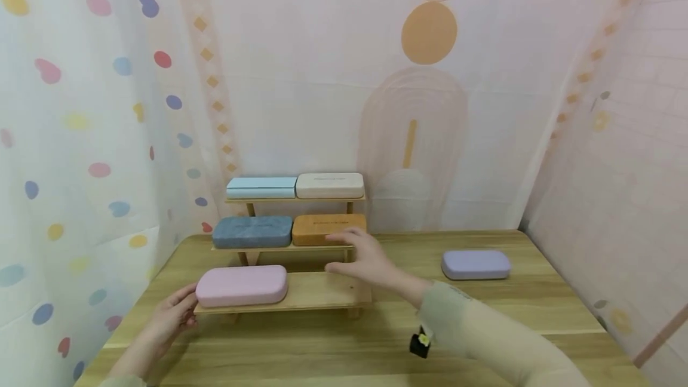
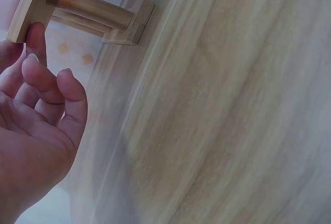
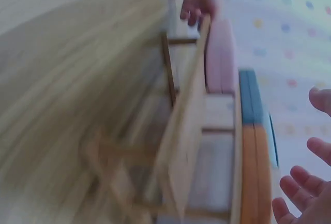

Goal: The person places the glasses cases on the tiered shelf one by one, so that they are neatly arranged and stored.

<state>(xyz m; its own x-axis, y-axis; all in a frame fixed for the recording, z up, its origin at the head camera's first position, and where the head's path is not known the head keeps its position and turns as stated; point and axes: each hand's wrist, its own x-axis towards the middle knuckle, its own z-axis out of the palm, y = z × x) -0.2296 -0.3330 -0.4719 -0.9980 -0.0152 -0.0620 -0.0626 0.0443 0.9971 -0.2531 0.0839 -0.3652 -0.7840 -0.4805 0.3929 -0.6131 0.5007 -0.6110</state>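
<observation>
A three-tier wooden display stand [image 1: 325, 291] stands on the table, bearing several glasses cases. My left hand [image 1: 169, 315] pinches the left end of its lowest shelf, next to a pink case [image 1: 242, 285]. In the left wrist view, the fingertips meet at the corner of the shelf board [image 2: 30, 12]. My right hand [image 1: 368, 258] hovers over the right side of the stand with thumb and fingers spread, holding nothing. Its fingers overlap an orange case [image 1: 312, 229] on the middle shelf in the head view. Beside that case lies a grey-blue one [image 1: 252, 233].
On the top shelf sit a light blue case [image 1: 261, 188] and a cream case [image 1: 329, 186]. A lavender case [image 1: 476, 265] lies on the wooden table [image 1: 430, 309], to the right of the stand. Patterned curtains [image 1: 301, 124] hang behind and at the sides.
</observation>
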